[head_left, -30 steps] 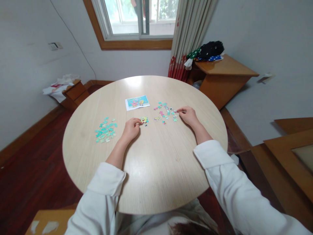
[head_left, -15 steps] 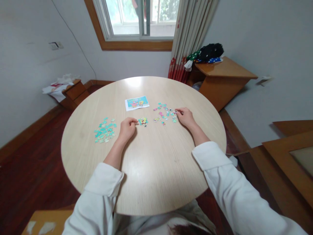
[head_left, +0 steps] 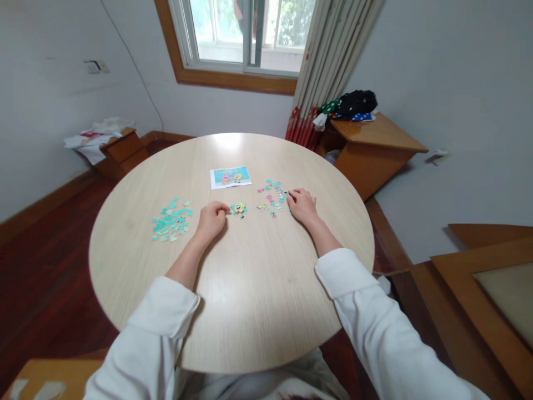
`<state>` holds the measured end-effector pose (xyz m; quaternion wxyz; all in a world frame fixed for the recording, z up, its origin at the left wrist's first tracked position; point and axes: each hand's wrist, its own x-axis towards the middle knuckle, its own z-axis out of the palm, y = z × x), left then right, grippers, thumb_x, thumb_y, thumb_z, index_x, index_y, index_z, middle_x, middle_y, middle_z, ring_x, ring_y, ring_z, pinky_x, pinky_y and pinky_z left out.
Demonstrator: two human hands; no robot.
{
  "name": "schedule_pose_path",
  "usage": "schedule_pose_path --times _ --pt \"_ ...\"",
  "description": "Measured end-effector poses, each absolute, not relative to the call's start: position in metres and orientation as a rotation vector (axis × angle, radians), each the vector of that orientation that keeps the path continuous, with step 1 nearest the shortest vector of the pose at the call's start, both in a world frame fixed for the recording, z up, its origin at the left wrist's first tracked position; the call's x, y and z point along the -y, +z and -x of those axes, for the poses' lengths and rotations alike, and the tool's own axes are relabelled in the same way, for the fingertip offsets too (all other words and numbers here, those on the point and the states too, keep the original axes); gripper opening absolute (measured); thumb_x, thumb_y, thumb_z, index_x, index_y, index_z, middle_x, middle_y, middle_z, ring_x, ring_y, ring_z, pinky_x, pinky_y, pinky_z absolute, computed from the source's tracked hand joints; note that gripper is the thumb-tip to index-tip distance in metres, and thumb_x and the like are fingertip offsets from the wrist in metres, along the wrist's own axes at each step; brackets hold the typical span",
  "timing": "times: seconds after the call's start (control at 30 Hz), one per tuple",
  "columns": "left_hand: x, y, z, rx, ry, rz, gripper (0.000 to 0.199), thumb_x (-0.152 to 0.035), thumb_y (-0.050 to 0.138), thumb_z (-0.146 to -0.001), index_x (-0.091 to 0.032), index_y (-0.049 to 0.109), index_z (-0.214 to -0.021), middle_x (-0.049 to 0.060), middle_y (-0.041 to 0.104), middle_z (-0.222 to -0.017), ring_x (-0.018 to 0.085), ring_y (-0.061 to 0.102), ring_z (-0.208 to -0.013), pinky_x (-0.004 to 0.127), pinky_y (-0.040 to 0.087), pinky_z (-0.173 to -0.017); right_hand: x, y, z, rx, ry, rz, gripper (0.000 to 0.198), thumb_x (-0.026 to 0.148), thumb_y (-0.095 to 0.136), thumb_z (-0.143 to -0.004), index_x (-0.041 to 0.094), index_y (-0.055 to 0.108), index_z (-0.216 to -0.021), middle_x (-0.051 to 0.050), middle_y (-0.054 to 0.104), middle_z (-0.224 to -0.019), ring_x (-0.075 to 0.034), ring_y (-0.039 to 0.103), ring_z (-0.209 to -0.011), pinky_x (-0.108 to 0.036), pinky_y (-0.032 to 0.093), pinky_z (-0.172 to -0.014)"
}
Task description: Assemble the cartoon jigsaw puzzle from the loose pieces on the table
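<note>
My left hand rests on the table just left of a small joined section of jigsaw puzzle with a yellow cartoon character. Its fingers are curled and the thumb and forefinger come together; whatever they may hold is too small to make out. At the right, my right hand lies over the edge of a spread of pink, yellow and teal puzzle pieces. Its fingers are bent and a little apart, their tips among the pieces, some of which they hide. Behind the joined section lies a printed reference picture.
A pile of teal and pale green puzzle pieces lies left of my left hand on the round wooden table. Beyond the table stand a wooden cabinet with cloths on it, a curtain and a window. A chair is at the right.
The camera view has shifted slightly. My right hand has moved a little left and turned further over the right-hand pieces. My left hand stays beside the joined section.
</note>
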<state>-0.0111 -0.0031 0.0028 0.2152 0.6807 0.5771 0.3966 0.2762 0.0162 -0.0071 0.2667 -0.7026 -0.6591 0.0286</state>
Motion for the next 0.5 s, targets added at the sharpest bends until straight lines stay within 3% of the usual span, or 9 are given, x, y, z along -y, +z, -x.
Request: schedule_pose_path --times 0.5 --pt "0.003 0.001 0.012 -1.616 1.103 -1.883 0.028 -0.011 0.04 -0.065 -0.018 0.068 -0.065 0.003 0.072 -0.078 0.017 0.065 -0.078 0.028 0.05 -0.079 -0.032 -0.001 -0.268 1.62 0.078 2.022 0.017 0.033 0.058 -0.077 0.023 0.071 -0.082 -0.009 0.068 -0.097 -0.025 0.058 -0.094 -0.043 0.045 -0.08"
